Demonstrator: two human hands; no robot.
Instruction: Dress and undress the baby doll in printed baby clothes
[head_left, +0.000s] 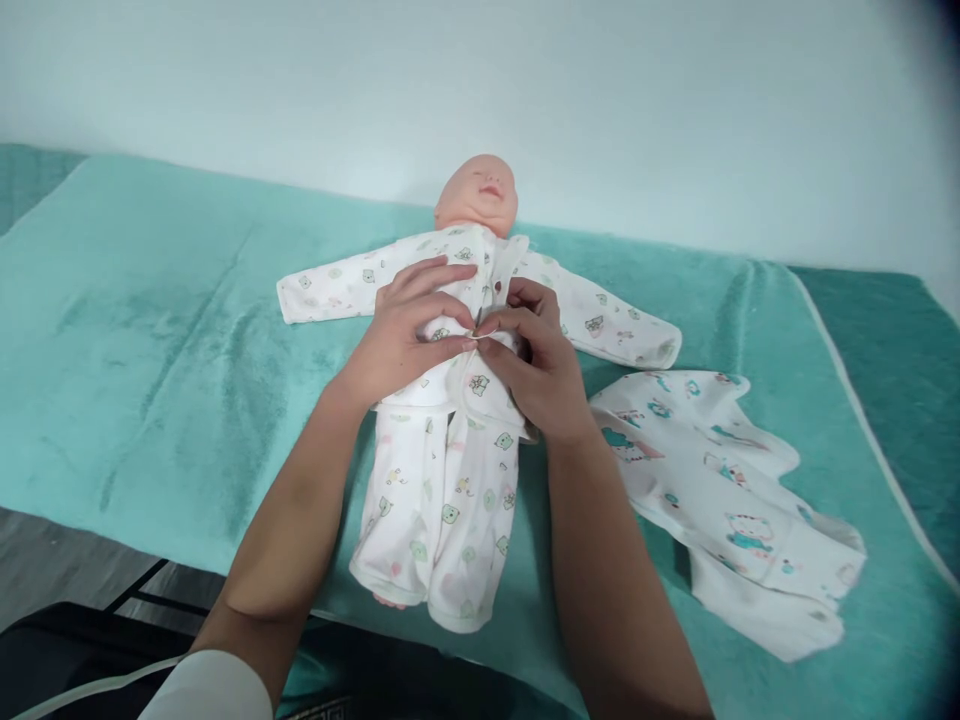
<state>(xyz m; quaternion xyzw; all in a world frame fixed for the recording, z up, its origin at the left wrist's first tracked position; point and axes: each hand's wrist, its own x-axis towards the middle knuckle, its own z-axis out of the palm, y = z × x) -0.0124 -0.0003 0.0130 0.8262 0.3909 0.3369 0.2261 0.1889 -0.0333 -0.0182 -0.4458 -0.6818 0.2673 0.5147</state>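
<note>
Surface: teal blanket (150, 350) on the bench, pale wall behind.
Doll (478, 195): on its back mid-blanket, wearing a white top (337, 285).
Left hand (405, 335): pinched shut on the top's front edge at the chest.
Right hand (540, 375): pinching the facing edge, fingertips meeting the left's.
Handling: likely thin, limp, light cloth; best held by the front edges.
Around: spare garment (720, 500) beside the right forearm, blocking nothing.
</note>
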